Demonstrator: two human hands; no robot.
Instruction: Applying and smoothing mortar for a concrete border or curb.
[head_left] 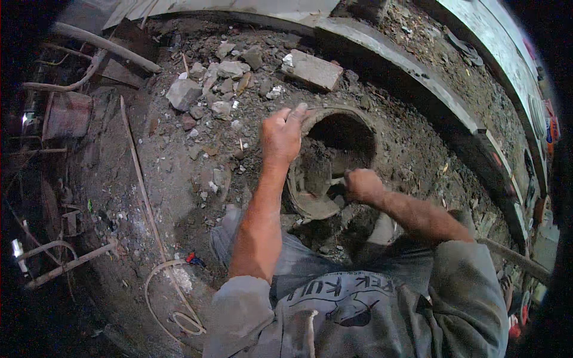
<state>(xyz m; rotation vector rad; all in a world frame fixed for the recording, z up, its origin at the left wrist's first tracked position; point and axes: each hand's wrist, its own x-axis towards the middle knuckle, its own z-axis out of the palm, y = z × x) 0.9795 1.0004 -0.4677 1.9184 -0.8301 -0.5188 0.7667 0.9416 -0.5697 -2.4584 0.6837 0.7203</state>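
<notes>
A round, dirt-caked bucket point(364, 116) is tilted between my knees, its mouth facing up toward me. My left hand point(282, 134) grips its left rim, the thumb lying along the edge and the other fingers wrapped over the outside. At the right side of the opening, my right hand point(364, 186) is closed around the handle of what looks like a trowel. The trowel's flat blade point(314, 170) is inside the bucket, coated in the same grey-brown dirt and hard to tell from the wall. Deep shadow hides the bucket's far inside.
Broken stones point(230, 71) and a rectangular block point(312, 70) lie beyond the bucket. A long concrete edge point(412, 65) curves along the right. On the left are a thin stick point(138, 170), a looped hose point(156, 271) and a wheelbarrow point(68, 113) with bent metal handles.
</notes>
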